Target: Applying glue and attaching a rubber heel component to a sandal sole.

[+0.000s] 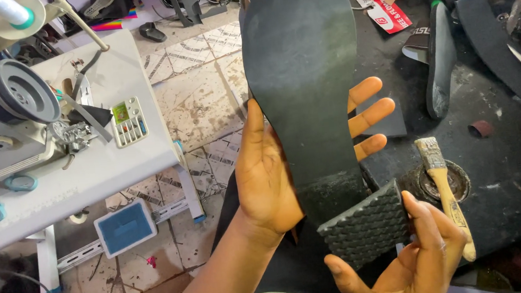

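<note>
Nearest, the right hand pinches a small textured black heel piece between thumb and fingers, pressing it against the heel end of a black shoe sole. The left hand grips the sole from behind, fingers spread past its edge. The sole's long axis runs near to far, toe pointing away. Beyond, a brush rests on a round tin on the dark surface.
</note>
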